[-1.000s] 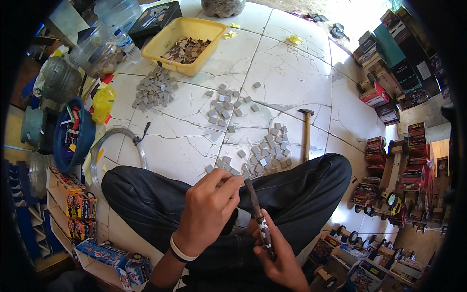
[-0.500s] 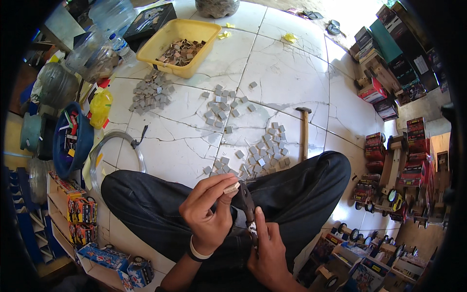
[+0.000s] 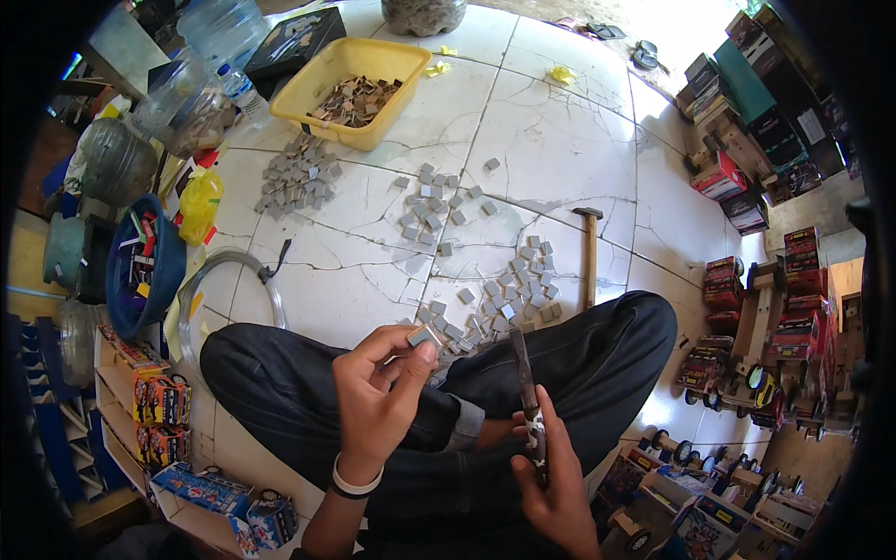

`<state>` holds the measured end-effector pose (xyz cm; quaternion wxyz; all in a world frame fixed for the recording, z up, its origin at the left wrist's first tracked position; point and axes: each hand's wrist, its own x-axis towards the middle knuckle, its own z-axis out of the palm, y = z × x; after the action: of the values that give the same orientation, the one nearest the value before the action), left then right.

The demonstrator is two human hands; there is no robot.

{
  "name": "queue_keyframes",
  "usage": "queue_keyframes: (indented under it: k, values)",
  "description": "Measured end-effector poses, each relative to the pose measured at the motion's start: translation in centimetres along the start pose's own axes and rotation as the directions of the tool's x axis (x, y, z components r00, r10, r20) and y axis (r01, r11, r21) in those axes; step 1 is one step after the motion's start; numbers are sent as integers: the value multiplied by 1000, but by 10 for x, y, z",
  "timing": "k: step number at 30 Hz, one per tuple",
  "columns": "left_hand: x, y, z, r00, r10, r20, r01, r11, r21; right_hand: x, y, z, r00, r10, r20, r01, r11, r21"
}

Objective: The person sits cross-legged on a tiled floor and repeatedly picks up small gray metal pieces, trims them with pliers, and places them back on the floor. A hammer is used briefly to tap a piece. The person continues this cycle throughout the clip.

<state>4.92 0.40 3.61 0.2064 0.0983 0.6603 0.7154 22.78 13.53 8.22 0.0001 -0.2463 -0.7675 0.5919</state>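
Observation:
Between the thumb and fingers of my left hand [image 3: 381, 397] is a small square wooden block [image 3: 423, 336] with a grey face and pale edges. My right hand [image 3: 560, 490] is closed round the patterned black-and-white handle of a narrow dark metal tool [image 3: 524, 366], whose exact kind I cannot make out. Its tip points away from me, to the right of the block and apart from it. Just beyond my hands, many grey square pieces [image 3: 509, 289] lie loose on the tiled floor [image 3: 560, 140].
A hammer [image 3: 589, 257] lies beyond my right knee. A yellow tub [image 3: 373, 131] of wooden pieces stands far left, with a grey heap [image 3: 297, 177] before it. Coiled clear tubing [image 3: 191, 289] and a blue basin [image 3: 121, 317] are left; toy trucks [image 3: 714, 359] line the right.
My hands have drawn apart. The tool has moved right and away from the block, and the left hand has shifted slightly left, turning the block's grey face up.

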Motion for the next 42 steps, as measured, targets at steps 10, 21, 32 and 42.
queue_keyframes:
  k: [10,21,32,42]
  values:
    - [-2,17,-4,984,-131,124,139,989,-59,-2,-4,-4,984,1,177,-14,997,70]
    - [-13,15,11,996,-83,-22,73,955,-286,-4,-3,23,994,-99,51,94,991,98]
    - [-10,17,-2,983,-163,91,176,970,-169,-3,-2,21,994,-94,54,92,994,53]
    - [-24,12,20,970,-227,-90,177,909,-378,-6,1,27,994,-87,59,83,994,75]
